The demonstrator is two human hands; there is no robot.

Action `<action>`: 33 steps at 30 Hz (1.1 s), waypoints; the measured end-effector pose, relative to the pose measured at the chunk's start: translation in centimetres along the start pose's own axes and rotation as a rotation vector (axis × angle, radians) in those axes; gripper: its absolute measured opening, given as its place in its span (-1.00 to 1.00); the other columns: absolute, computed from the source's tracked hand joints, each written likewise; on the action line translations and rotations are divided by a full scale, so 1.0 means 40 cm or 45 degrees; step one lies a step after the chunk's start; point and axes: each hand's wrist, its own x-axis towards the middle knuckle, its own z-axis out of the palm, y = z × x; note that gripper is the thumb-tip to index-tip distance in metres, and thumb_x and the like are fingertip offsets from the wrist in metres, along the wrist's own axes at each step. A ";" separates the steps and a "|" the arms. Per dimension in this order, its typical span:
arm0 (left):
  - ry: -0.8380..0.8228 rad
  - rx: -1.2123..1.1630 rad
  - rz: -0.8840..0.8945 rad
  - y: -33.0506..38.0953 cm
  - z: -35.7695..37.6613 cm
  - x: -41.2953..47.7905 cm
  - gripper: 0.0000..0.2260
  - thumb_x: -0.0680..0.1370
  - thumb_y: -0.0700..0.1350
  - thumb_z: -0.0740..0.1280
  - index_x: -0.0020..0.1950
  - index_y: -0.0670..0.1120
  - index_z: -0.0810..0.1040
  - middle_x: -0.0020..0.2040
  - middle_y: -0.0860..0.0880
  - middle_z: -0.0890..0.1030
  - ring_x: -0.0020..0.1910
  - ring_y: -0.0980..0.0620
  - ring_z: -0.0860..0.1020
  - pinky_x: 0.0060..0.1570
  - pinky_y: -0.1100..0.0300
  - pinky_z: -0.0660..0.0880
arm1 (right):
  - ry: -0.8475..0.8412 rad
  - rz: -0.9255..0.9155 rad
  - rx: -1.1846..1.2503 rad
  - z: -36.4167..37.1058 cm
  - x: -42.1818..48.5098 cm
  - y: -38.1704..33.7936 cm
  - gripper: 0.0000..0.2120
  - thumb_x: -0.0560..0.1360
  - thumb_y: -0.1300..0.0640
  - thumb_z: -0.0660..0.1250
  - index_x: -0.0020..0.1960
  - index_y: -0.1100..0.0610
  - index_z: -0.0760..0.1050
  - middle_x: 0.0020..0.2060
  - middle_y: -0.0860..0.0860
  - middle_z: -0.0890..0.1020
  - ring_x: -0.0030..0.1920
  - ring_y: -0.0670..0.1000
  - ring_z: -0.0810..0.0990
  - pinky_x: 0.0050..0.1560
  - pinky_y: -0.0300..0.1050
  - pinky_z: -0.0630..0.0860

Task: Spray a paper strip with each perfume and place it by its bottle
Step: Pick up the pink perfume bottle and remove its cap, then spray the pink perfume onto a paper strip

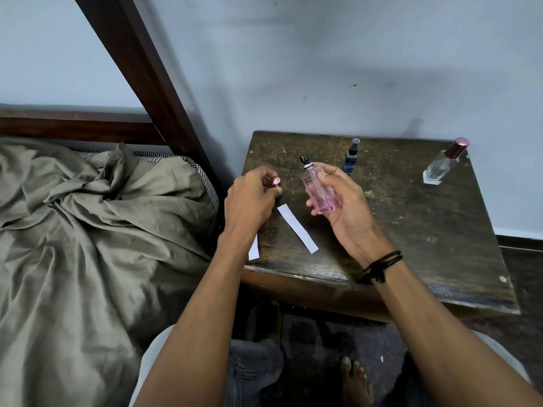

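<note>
My right hand (340, 201) grips a pink perfume bottle (318, 192) upright above the dark wooden table (411, 230), its black spray nozzle bare. My left hand (252, 198) holds the bottle's pink cap (275, 181) just over the table's left side. One white paper strip (297, 228) lies flat between my hands. A second strip (253, 248) pokes out from under my left wrist at the table's left edge. A small blue spray bottle (352, 157) stands at the back, and a clear bottle with a dark pink cap (443, 164) stands at the back right.
A bed with a crumpled olive sheet (88, 230) and a dark wooden frame post (141, 69) lies to the left of the table. A pale wall (323, 54) is right behind it. My knees and bare feet (355, 380) are below the table's front edge.
</note>
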 end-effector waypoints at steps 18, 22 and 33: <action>-0.038 0.128 -0.007 -0.010 -0.005 0.002 -0.83 0.47 -0.02 0.50 0.05 0.14 0.64 0.03 0.04 0.70 0.12 -0.08 0.62 0.07 -0.05 0.57 | 0.015 0.001 -0.004 -0.012 0.007 0.004 -0.73 0.45 0.06 0.29 0.12 0.09 0.56 -0.15 0.12 0.61 -0.38 0.06 0.55 -0.38 -0.14 0.49; -0.057 0.099 0.008 -0.016 -0.013 0.010 -0.68 0.44 -0.04 0.54 0.18 0.10 0.64 0.11 0.03 0.69 0.18 -0.06 0.59 0.16 0.00 0.54 | 0.014 0.007 -0.017 -0.013 0.006 0.003 -0.72 0.46 0.06 0.28 0.14 0.09 0.55 -0.15 0.12 0.61 -0.37 0.06 0.55 -0.38 -0.14 0.50; 0.091 -0.075 0.122 0.025 -0.068 -0.003 -0.89 0.47 -0.11 0.50 -0.16 0.08 0.62 -0.26 0.16 0.61 -0.23 0.19 0.54 -0.05 0.11 0.56 | 0.012 0.017 0.020 -0.005 -0.002 -0.003 -0.84 0.63 0.19 0.20 0.08 0.07 0.55 -0.15 0.04 0.64 -0.39 0.02 0.53 -0.38 -0.15 0.44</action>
